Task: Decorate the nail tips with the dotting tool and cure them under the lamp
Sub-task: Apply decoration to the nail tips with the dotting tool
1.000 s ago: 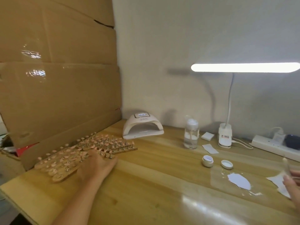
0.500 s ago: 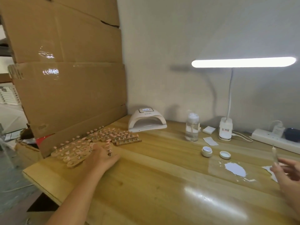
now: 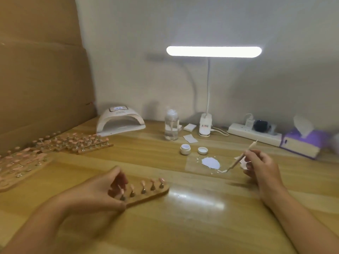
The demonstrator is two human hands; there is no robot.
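A wooden strip holder [image 3: 152, 194] with several pink nail tips on small stands lies on the table in front of me. My left hand [image 3: 99, 191] grips its left end, thumb behind and fingers curled over the front. My right hand [image 3: 260, 165] pinches a thin dotting tool [image 3: 238, 160]; its lower tip touches the clear sheet just right of a white gel blob [image 3: 211, 162]. The white curing lamp [image 3: 120, 121] stands at the back left, its opening facing me.
More holders with pink tips [image 3: 60, 143] lie at the left beside a cardboard wall [image 3: 42, 70]. An open white jar [image 3: 185, 149] and its lid [image 3: 202, 150], a clear bottle [image 3: 171, 127], a lit desk lamp [image 3: 213, 51], a power strip [image 3: 255, 134] and a purple tissue box [image 3: 304, 143] stand behind.
My left hand has pulled one holder from the pile at the left to the table's middle. My right hand has come in from the right edge and lowered the tool's tip to the gel sheet.
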